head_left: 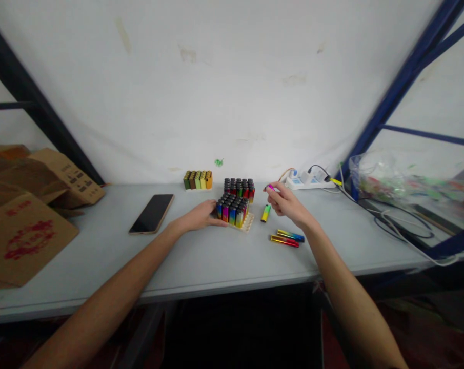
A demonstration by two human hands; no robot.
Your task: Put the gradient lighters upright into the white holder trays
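A front tray (248, 224) holds rows of black-topped, colourful lighters (232, 211). My left hand (201, 216) grips its left side, thumb at the front corner and fingers behind. To the right, my right hand (287, 204) is raised over the table, pinching a small magenta lighter (270, 187) mostly covered by the fingers. Below that hand lies a yellow-green lighter (266, 213). Nearer me a yellow-blue lighter (290, 236) and a gold-red lighter (284, 241) lie side by side. Directly behind the front tray stands another group of black-topped lighters (239, 187).
Against the wall stands a block of yellow and green lighters (198, 180). A phone (152, 214) lies left of my left hand. Brown cardboard boxes (35, 236) fill the left end. At the right are a power strip (306, 180), cables (389, 218) and a blue metal frame (393, 92).
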